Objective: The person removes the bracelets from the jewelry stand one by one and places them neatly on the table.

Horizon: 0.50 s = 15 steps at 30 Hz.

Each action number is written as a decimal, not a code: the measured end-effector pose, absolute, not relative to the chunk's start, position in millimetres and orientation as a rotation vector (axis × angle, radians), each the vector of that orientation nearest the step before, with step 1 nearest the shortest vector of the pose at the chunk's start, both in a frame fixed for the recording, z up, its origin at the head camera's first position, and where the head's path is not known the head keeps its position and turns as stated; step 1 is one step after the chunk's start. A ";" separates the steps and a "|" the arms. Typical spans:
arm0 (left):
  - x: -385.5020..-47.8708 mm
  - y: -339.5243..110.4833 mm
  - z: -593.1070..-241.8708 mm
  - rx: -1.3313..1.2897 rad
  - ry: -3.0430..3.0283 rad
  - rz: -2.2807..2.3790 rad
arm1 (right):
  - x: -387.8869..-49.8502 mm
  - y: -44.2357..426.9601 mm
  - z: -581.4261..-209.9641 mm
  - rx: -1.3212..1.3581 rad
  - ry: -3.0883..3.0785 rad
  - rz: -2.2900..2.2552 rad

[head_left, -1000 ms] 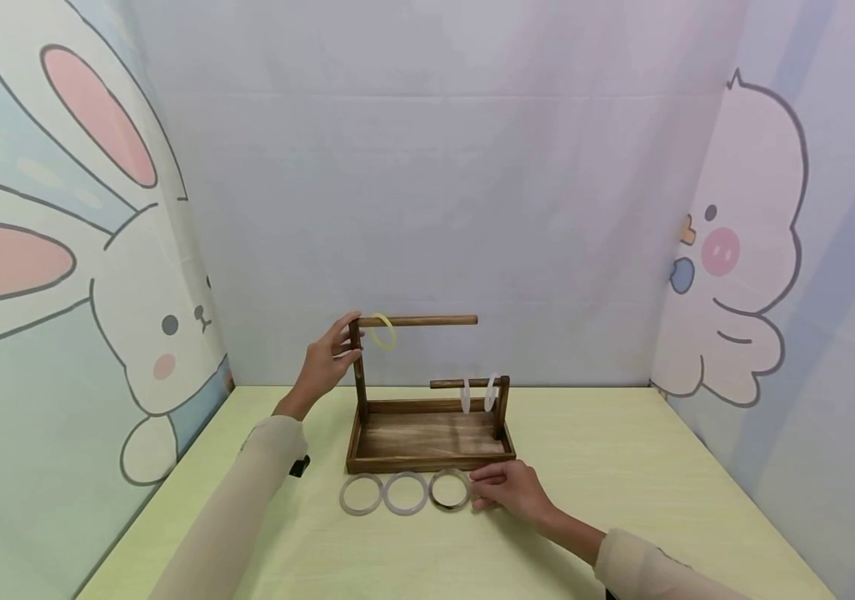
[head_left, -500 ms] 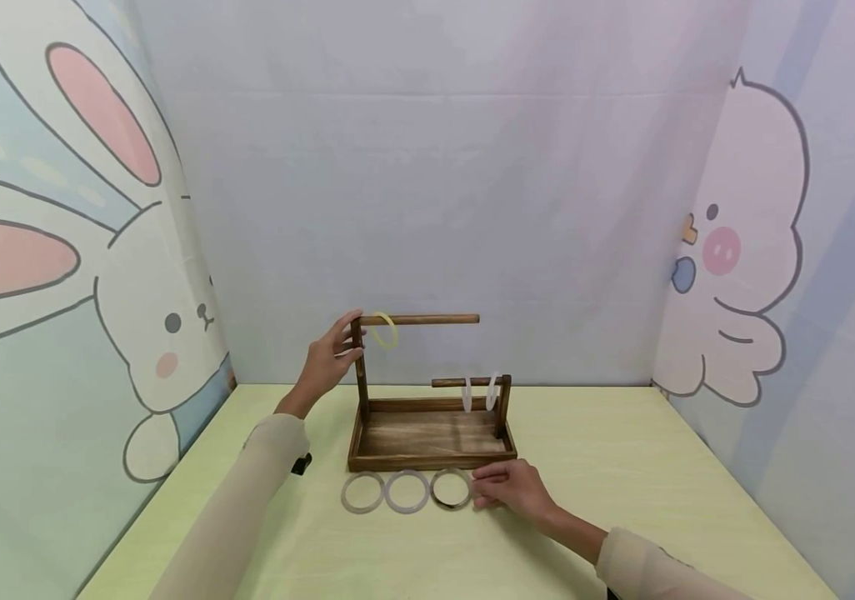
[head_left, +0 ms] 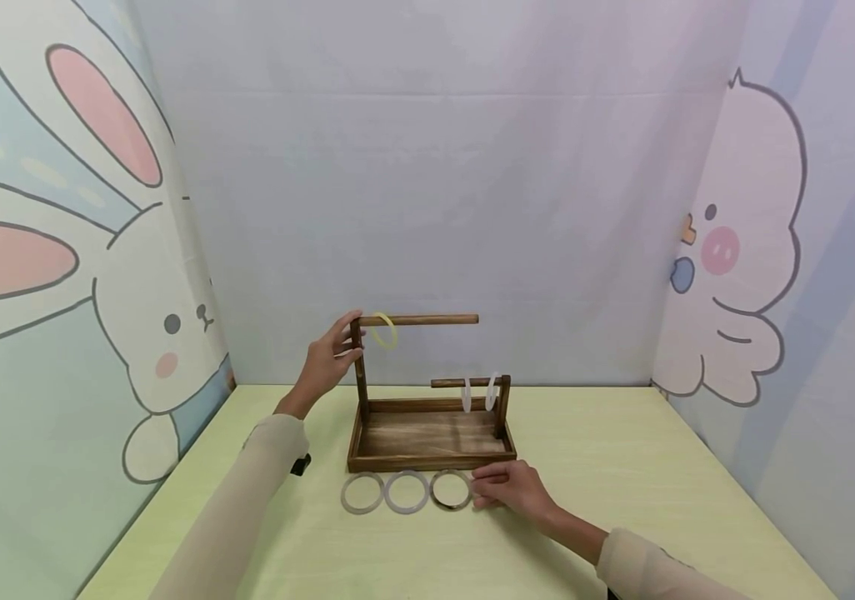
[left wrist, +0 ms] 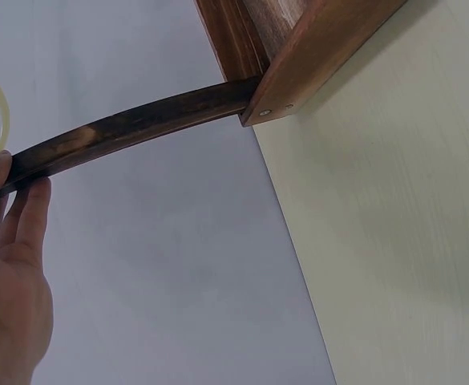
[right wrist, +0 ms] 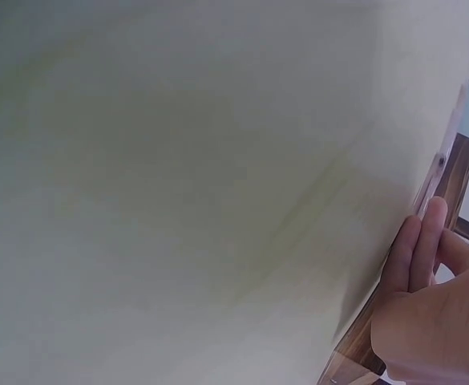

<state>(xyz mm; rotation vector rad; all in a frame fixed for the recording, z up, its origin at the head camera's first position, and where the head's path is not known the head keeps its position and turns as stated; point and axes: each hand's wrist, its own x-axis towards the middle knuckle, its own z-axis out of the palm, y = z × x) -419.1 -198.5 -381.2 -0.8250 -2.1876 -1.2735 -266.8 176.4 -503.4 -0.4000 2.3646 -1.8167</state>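
A dark wooden stand (head_left: 427,461) carries a tall post with a long upper bar and a shorter bar at its right. My left hand (head_left: 328,362) grips the top of the tall post (left wrist: 138,120), thumb and fingers on either side. A yellow bangle (head_left: 385,332) hangs beside it on the upper bar. Lying in a row before the stand are a greyish bangle (head_left: 362,493), a pale lavender bangle (head_left: 407,492) and a dark-patterned bangle (head_left: 451,490). My right hand (head_left: 513,490) has its fairly straight fingertips at the patterned bangle's right edge; no clear grip shows.
Two white bangles (head_left: 467,396) hang on the short lower bar (head_left: 446,383) at the right. The stand's base is a shallow tray with low walls. A pale yellow table (head_left: 607,467) lies under everything, with a fabric backdrop (head_left: 427,208) behind and at both sides.
Both hands, the stand and the bangles keep their places; only a slight shift of the head view shows.
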 end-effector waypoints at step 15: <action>-420.3 -198.6 -382.6 -0.831 -2.172 -1.266 | -263.7 175.2 -495.6 -0.407 2.286 -1.856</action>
